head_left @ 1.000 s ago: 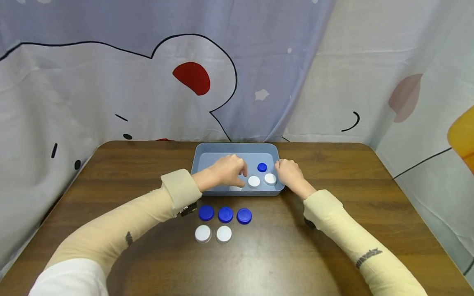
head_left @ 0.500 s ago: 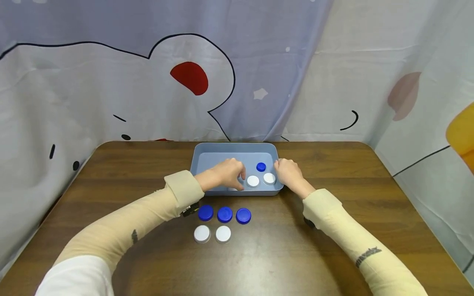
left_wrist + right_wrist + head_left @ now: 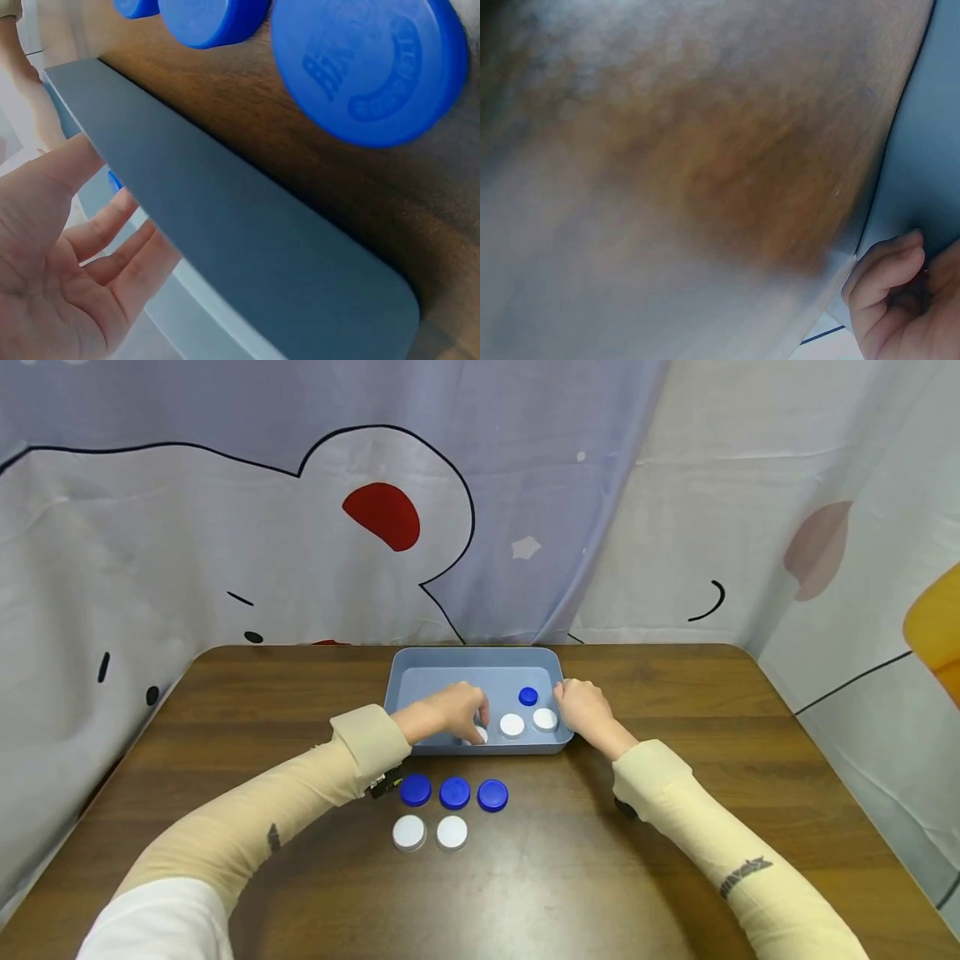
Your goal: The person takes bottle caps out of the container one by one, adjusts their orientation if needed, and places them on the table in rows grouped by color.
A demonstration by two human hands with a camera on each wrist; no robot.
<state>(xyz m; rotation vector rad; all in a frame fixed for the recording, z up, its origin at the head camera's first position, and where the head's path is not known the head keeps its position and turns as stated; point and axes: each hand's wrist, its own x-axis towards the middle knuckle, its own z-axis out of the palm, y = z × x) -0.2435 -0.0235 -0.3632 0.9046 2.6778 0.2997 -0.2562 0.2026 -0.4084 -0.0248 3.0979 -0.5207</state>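
Observation:
A shallow grey-blue tray (image 3: 435, 662) stands toward the back of the table. Inside it, my left hand (image 3: 453, 710) reaches over the near wall, thumb and fingers on either side of a white bottle cap (image 3: 482, 734), pinching it. In the left wrist view the tray's wall hides the fingertips of the left hand (image 3: 67, 255). Two more white caps, one in the middle (image 3: 512, 725) and one near the right wall (image 3: 545, 719), lie in the tray with a small blue cap (image 3: 528, 696). My right hand (image 3: 585, 706) grips the tray's right rim with curled fingers.
In front of the tray, three blue caps (image 3: 454, 792) lie in a row on the brown wooden table (image 3: 675, 710). Nearer to me are two white caps (image 3: 452, 832). A printed curtain (image 3: 247, 535) hangs behind the table.
The left hand has shifted slightly left and its thumb and fingers have closed in around the white cap. The right hand stays at the tray's rim.

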